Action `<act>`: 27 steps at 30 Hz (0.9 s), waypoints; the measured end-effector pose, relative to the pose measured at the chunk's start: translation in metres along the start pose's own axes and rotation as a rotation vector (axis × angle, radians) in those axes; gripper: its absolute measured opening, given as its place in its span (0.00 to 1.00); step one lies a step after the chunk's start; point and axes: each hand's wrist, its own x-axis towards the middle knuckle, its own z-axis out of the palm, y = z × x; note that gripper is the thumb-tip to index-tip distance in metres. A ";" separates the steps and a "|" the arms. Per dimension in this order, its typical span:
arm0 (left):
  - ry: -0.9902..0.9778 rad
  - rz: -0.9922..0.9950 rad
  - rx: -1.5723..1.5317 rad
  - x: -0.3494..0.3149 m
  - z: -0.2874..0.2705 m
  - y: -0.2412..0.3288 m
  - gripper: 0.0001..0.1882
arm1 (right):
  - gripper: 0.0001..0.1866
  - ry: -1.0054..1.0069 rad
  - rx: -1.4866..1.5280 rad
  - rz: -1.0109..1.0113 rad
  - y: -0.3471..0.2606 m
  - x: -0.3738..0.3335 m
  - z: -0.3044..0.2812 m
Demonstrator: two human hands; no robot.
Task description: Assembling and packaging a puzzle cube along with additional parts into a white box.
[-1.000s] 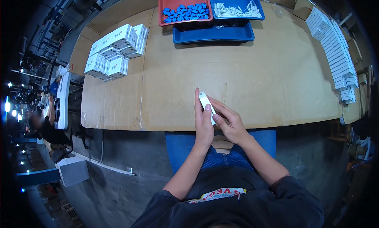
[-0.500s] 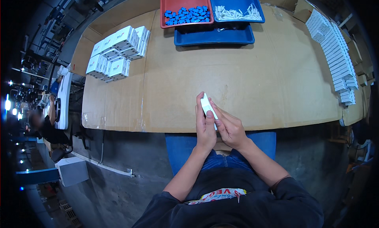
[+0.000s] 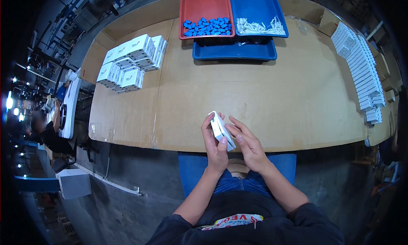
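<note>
A small white flat rectangular case (image 3: 221, 130) is held tilted over the near edge of the cardboard-covered table. My left hand (image 3: 216, 149) grips it from the left, thumb on its near face and fingers round its far side. A dark gap runs along the case's length, as between two parts. On the right side, my right hand (image 3: 250, 149) has its fingers stretched and apart, some fingertips at the case's edge. Whether they press on it I cannot tell.
White boxes (image 3: 127, 60) are stacked at the left, and a long row of white pieces (image 3: 361, 71) lines the right. At the back are a red tray (image 3: 206, 7) with blue parts, a blue tray (image 3: 257, 7) with white sticks, and a lower blue tray (image 3: 236, 52). A co-worker (image 3: 51, 132) sits far left.
My right hand has loosened from the case and its fingers have spread. The case now shows more of its broad face and a gap along it. The whole view has shifted slightly.
</note>
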 end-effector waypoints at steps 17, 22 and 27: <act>-0.001 0.123 0.230 -0.016 0.006 -0.006 0.55 | 0.30 0.117 0.378 0.391 -0.015 -0.011 0.019; 0.093 0.284 0.320 -0.013 0.002 -0.011 0.57 | 0.30 0.079 0.469 0.456 -0.034 -0.008 0.030; 0.123 0.204 0.280 -0.013 0.001 -0.002 0.59 | 0.30 0.083 0.331 0.263 -0.038 -0.012 0.038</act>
